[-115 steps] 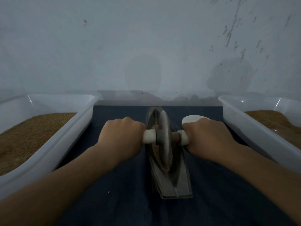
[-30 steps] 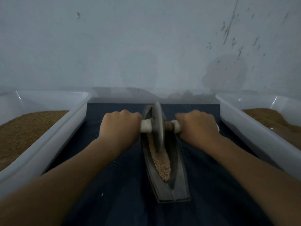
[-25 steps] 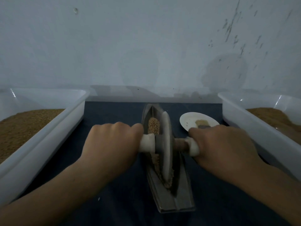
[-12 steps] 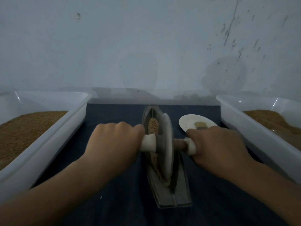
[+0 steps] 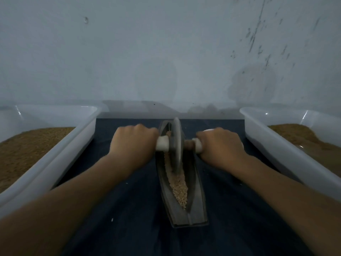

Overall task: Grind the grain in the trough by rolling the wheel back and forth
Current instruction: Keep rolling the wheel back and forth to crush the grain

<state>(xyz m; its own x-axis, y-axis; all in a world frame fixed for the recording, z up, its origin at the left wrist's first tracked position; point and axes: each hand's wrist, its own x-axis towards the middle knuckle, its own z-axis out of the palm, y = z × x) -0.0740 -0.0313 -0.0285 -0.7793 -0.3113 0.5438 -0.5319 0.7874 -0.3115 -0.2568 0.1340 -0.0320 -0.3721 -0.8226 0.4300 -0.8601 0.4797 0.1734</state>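
Both hands clamp the wheel's (image 5: pixel 176 145) handles, left hand (image 5: pixel 133 145) and right hand (image 5: pixel 220 146), with the wheel standing toward the trough's (image 5: pixel 195 200) far end, grain (image 5: pixel 180 187) lying behind it

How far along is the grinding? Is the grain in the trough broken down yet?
Done: the trough is loaded, little more. In hand: the left hand and right hand grip the handles, with the wheel standing in the trough's far half. Left: the grain toward the near end looks like distinct pale kernels, not meal, so most of the rolling probably remains.
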